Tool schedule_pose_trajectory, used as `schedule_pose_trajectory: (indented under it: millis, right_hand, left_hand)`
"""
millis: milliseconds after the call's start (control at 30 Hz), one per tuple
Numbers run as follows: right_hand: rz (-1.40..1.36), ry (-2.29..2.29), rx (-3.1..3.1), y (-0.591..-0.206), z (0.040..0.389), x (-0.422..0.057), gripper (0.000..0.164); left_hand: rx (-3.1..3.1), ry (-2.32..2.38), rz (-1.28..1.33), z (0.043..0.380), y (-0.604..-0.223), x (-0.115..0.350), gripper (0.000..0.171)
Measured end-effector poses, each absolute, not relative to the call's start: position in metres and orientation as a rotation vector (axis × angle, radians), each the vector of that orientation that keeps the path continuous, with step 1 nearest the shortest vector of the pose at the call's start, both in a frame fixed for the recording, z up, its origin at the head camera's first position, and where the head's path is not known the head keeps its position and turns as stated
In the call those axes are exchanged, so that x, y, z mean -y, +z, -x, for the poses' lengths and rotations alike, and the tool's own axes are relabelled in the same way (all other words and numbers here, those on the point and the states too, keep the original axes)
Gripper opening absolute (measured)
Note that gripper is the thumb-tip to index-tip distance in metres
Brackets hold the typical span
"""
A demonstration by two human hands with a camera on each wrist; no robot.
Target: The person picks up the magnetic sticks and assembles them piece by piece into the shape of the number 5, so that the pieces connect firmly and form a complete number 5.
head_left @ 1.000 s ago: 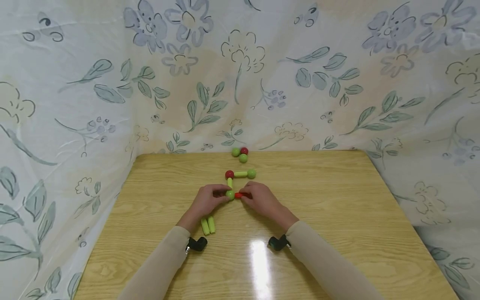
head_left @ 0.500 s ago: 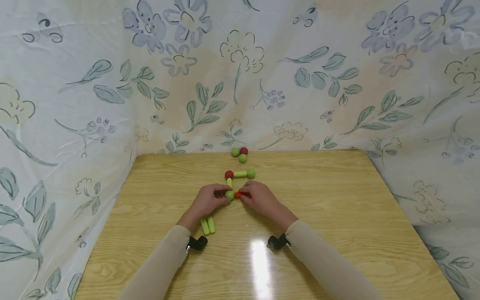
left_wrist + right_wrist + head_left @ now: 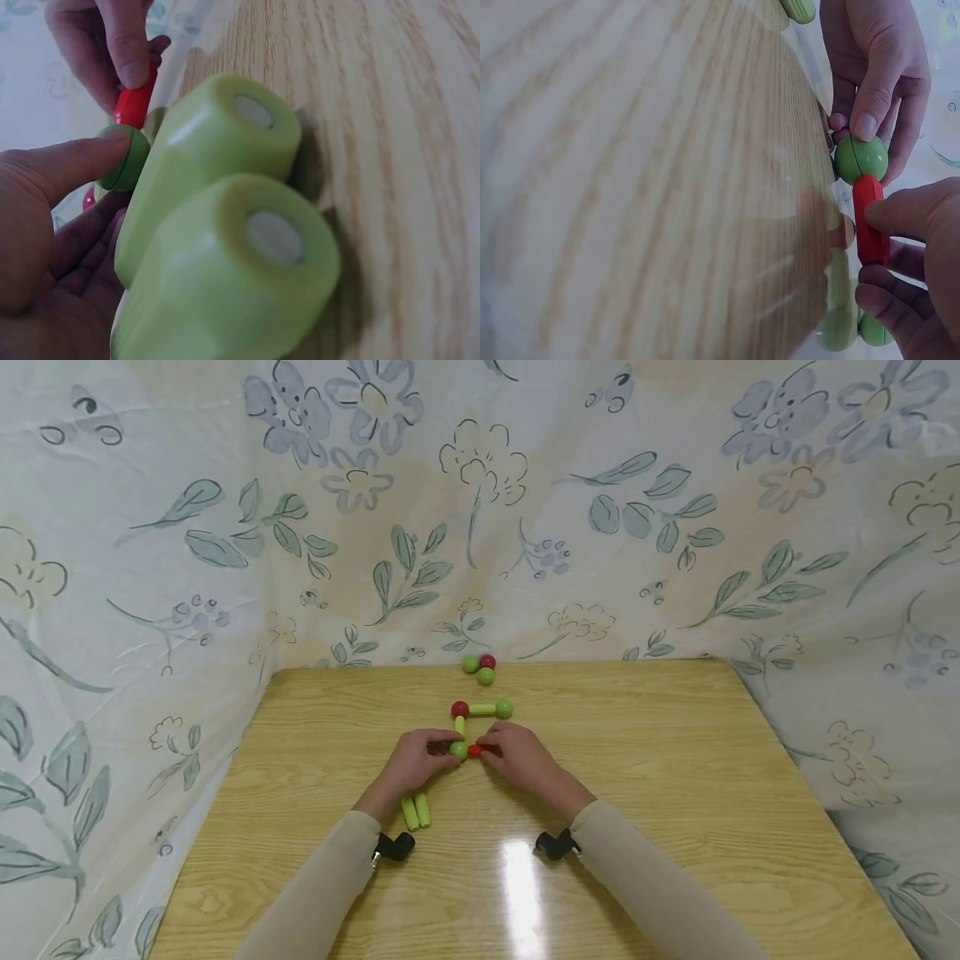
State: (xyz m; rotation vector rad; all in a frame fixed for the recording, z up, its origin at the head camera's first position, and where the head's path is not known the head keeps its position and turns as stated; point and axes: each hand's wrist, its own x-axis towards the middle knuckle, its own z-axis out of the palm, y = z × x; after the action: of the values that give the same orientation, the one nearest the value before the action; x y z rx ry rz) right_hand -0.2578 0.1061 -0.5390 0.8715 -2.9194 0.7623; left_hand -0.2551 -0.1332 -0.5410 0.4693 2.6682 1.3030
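Observation:
Thumb and fingers of my left hand (image 3: 420, 757) pinch a green ball (image 3: 861, 159) near the middle of the table. From the right, my right hand (image 3: 521, 758) pinches a short red rod (image 3: 870, 219), and its end meets the green ball in the right wrist view. A light green rod (image 3: 460, 725) runs from that ball back to a dark red ball (image 3: 460, 709). Another light green rod (image 3: 482, 709) extends rightward from the red ball to a second green ball (image 3: 504, 708).
Two loose light green rods (image 3: 225, 277) with pale round discs in their ends lie beside my left wrist. At the table's (image 3: 637, 735) back edge sit two green balls (image 3: 486, 677) and a dark red ball (image 3: 488, 662). A flowered cloth (image 3: 570, 527) hangs behind.

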Motion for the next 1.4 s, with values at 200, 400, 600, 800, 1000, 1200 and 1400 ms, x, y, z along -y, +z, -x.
schedule_pose_trajectory:
  millis: [200,400,600,800,1000,1200,1400]
  right_hand:
    - [-0.87,0.758,2.919,-0.539,0.257,-0.106,0.021]
    - [-0.853,0.76,2.929,-0.54,0.256,-0.107,0.022]
    - [-0.808,0.809,2.886,-0.537,0.257,-0.109,0.025]
    - [-0.695,0.873,2.858,-0.526,0.265,-0.118,0.025]
    - [-0.678,0.891,2.804,-0.514,0.284,-0.13,0.024]
    - [-0.624,0.999,2.817,-0.506,0.308,-0.141,0.029]
    - [-0.594,1.028,2.842,-0.5,0.33,-0.143,0.034]
  left_hand:
    - [-2.665,1.306,-0.474,0.255,-0.541,0.134,0.032]
    - [-2.661,1.305,-0.474,0.255,-0.541,0.134,0.032]
    - [-2.658,1.308,-0.495,0.255,-0.541,0.135,0.032]
    - [-2.654,1.322,-0.503,0.255,-0.541,0.136,0.033]
    - [-2.649,1.324,-0.486,0.255,-0.542,0.136,0.032]
    - [-2.65,1.326,-0.477,0.255,-0.542,0.136,0.032]
    - [-2.642,1.335,-0.474,0.255,-0.542,0.136,0.032]
